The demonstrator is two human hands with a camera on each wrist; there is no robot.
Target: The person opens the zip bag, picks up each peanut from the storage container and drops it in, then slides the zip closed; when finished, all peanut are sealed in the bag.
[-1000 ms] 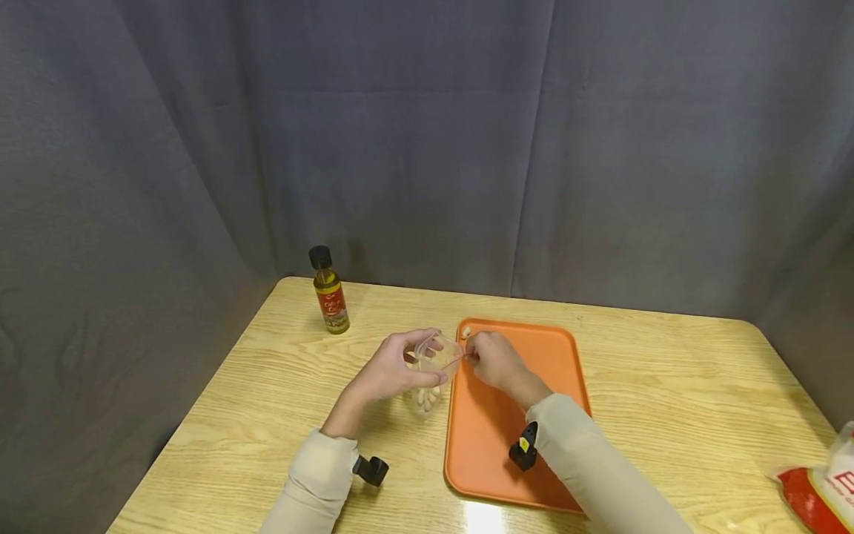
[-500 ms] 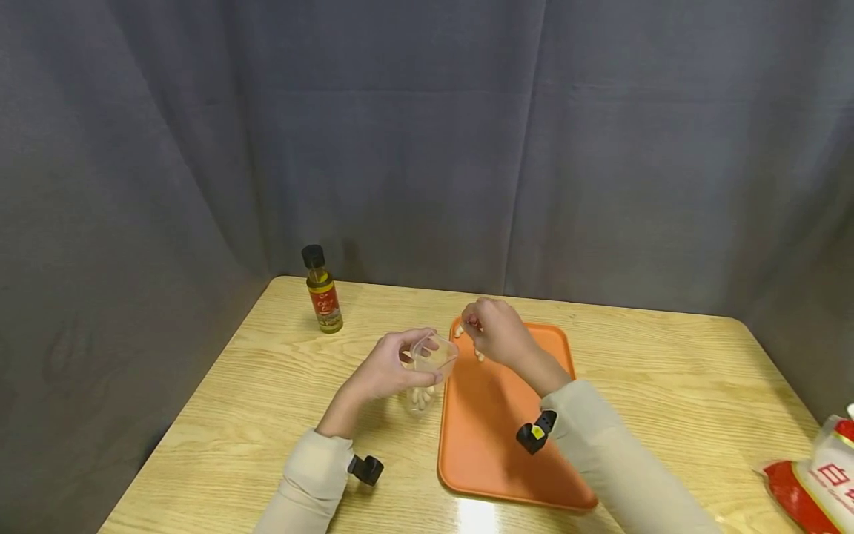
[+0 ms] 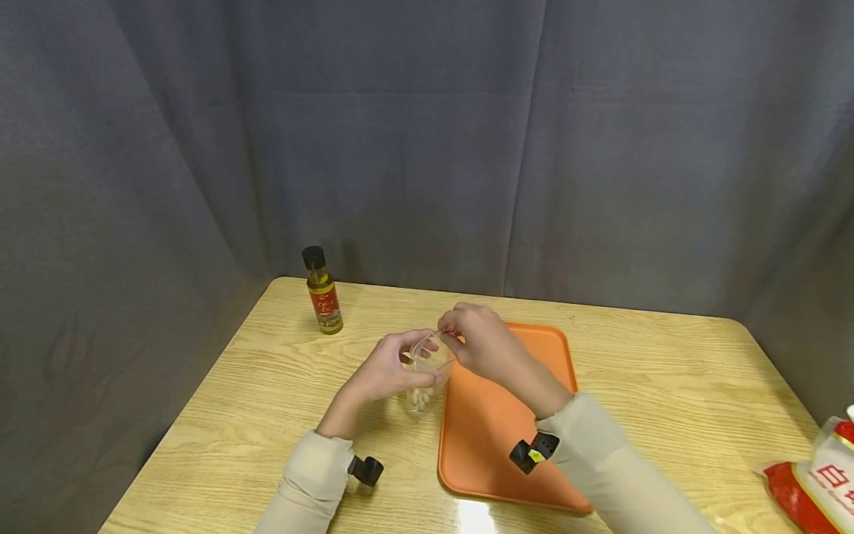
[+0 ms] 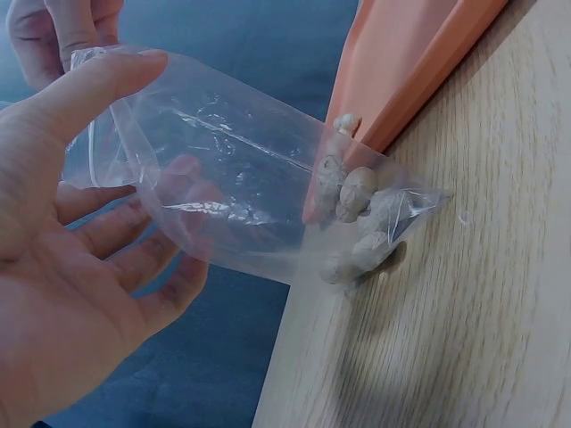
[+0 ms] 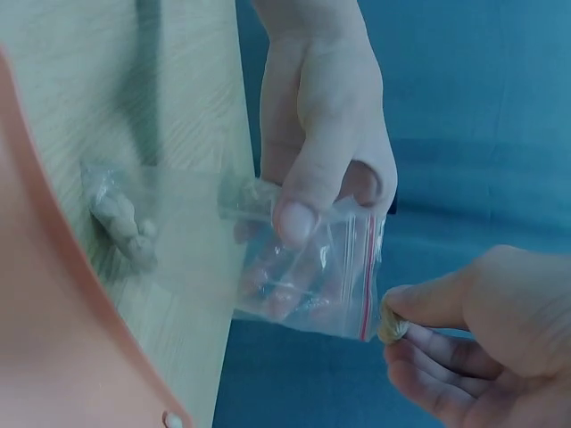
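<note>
My left hand (image 3: 387,367) holds a clear zip bag (image 4: 241,169) near its mouth, thumb on one side and fingers spread behind the other. Several pale, knobbly peanuts (image 4: 359,189) lie bunched in the bag's lower end, low over the table beside the tray. Between thumb and fingertips, my right hand (image 5: 482,330) pinches a single peanut (image 5: 391,326) right at the red-striped zip edge. An orange tray (image 3: 494,437) lies under the right forearm. On its rim area a small pale peanut (image 5: 172,419) shows in the right wrist view; the right hand hides that corner from the head view.
A bottle of olive oil (image 3: 325,302) stands at the back left of the wooden table (image 3: 654,386). At the right front edge lies a red and white plastic packet (image 3: 827,475). Grey cloth (image 3: 400,148) hangs behind the table.
My right hand went from beside the bag up over the tray's back left corner, where a second peanut came into view, then returned left to the bag's mouth. The left hand keeps its hold.
</note>
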